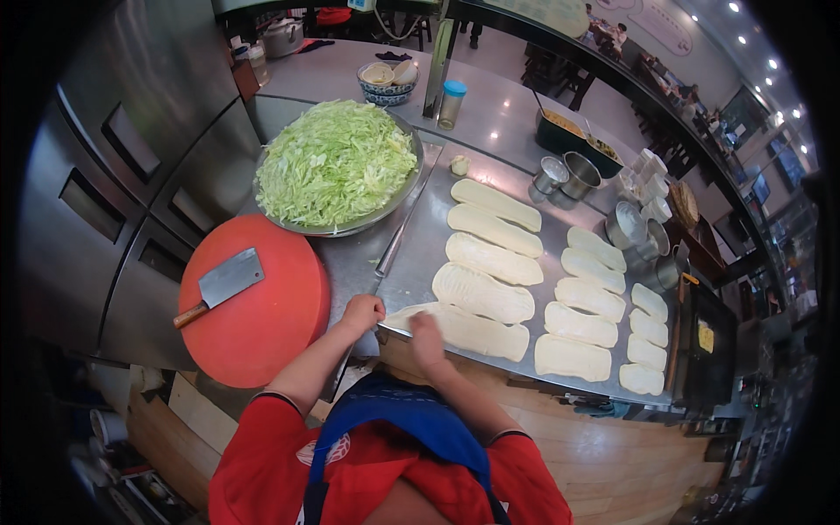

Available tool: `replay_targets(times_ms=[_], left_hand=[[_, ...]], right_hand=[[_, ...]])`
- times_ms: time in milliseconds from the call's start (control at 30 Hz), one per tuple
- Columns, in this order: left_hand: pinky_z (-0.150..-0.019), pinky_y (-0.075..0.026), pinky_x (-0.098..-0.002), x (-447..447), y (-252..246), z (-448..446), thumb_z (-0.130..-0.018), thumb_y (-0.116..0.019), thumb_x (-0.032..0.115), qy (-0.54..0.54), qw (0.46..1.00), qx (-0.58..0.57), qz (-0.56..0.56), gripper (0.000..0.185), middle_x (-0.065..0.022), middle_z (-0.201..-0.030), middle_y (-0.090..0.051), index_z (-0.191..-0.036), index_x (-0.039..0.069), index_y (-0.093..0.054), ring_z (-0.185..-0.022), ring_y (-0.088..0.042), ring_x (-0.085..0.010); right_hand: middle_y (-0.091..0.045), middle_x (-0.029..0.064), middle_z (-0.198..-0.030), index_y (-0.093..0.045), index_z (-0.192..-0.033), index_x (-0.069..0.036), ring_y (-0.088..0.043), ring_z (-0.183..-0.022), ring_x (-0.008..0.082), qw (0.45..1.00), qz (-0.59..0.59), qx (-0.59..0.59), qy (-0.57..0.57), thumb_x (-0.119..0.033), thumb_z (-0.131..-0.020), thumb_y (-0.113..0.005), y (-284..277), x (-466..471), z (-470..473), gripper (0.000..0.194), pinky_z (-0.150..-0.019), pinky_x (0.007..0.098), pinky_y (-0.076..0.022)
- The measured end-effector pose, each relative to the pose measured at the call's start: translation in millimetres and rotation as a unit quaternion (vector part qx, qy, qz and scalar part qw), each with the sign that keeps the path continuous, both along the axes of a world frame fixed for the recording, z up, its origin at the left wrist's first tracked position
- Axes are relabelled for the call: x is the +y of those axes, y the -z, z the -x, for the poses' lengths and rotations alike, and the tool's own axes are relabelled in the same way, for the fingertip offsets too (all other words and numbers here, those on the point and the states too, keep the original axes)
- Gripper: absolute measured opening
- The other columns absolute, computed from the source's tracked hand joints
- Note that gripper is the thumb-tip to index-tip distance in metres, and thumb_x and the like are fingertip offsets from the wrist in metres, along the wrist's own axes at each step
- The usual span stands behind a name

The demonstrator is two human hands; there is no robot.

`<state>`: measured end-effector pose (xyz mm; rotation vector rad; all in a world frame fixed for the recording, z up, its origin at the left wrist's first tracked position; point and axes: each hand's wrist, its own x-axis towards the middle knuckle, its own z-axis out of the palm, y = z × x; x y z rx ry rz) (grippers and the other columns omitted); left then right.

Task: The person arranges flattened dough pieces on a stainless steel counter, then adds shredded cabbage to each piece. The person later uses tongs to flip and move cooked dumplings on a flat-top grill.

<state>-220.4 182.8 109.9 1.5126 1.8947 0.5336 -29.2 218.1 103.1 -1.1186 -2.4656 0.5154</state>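
Observation:
My left hand [363, 313] pinches the pointed left end of the nearest flattened dough strip [485, 331], at the front edge of the steel worktop [412, 259]. Blurred by motion, my right hand [428, 338] is over the same strip, a little right of the left hand. Its fingers are too smeared to show whether they grip the dough. Beyond this strip lie several more flat dough strips [493, 264] in a column. Two further columns of shorter dough pieces [581, 321] stretch to the right. A small dough lump [460, 165] sits at the far end.
A wide metal bowl [417, 172] heaped with shredded cabbage [335, 164] stands far left. Nearer is a round red chopping board [282, 315] with a cleaver [231, 279]. Metal cups [581, 176] line the back. At right is a dark griddle [712, 367] holding yellow food.

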Motion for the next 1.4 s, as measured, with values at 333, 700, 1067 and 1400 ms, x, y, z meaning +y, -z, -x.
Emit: replay_targets(times_ms=[333, 700, 1067, 1400], left_hand=[[-0.072, -0.047, -0.0377, -11.7, -10.6, 10.9, -0.07, -0.06, 0.005, -0.05, 0.996, 0.021, -0.064, 0.015, -0.0137, -0.086, -0.061, -0.085, 0.004, -0.059, -0.081, -0.059, -0.0295], [-0.08, -0.043, -0.0371, -26.9, -21.2, -6.1, -0.074, -0.056, 0.004, 0.025, 0.971, 0.072, -0.225, 0.015, -0.0122, -0.094, -0.054, -0.089, 0.005, -0.058, -0.092, -0.052, -0.0304], [-0.081, -0.044, -0.0366, 10.8, -17.3, -17.3, -0.065, -0.054, -0.001, 0.117, 0.969, 0.199, -0.083, 0.025, -0.0122, -0.098, -0.054, -0.088, 0.004, -0.059, -0.094, -0.052, -0.0314], [-0.078, -0.047, -0.0387, 7.0, -22.5, 0.7, -0.067, -0.053, 0.004, 0.183, 0.952, 0.237, -0.06, 0.018, -0.0123, -0.101, -0.056, -0.082, 0.003, -0.061, -0.089, -0.056, -0.03]], right_hand=[[-0.055, 0.0114, -0.073, -0.058, -0.07, -0.003, -0.054, -0.076, 0.027, 0.995, 0.002, 0.059, -0.078, -0.008, -0.071, -0.052, -0.4, -15.8, 28.5, 0.008, -0.07, 0.0365, -0.0443], [-0.054, 0.0136, -0.082, -0.057, -0.082, -0.002, -0.051, -0.079, 0.0316, 0.98, -0.044, 0.159, -0.109, -0.004, -0.077, -0.049, 14.1, 14.7, -44.1, 0.009, -0.071, 0.0403, -0.0425], [-0.053, 0.0165, -0.093, -0.055, -0.084, 0.001, -0.049, -0.084, 0.0321, 0.978, 0.053, 0.153, 0.128, -0.006, -0.077, -0.05, 27.1, -25.6, -2.7, 0.011, -0.075, 0.0358, -0.0417], [-0.05, 0.0116, -0.072, -0.054, -0.066, -0.005, -0.049, -0.074, 0.0299, 0.975, -0.046, 0.154, 0.151, 0.0, -0.067, -0.055, -2.5, 2.3, -113.0, 0.005, -0.066, 0.0384, -0.0417]])
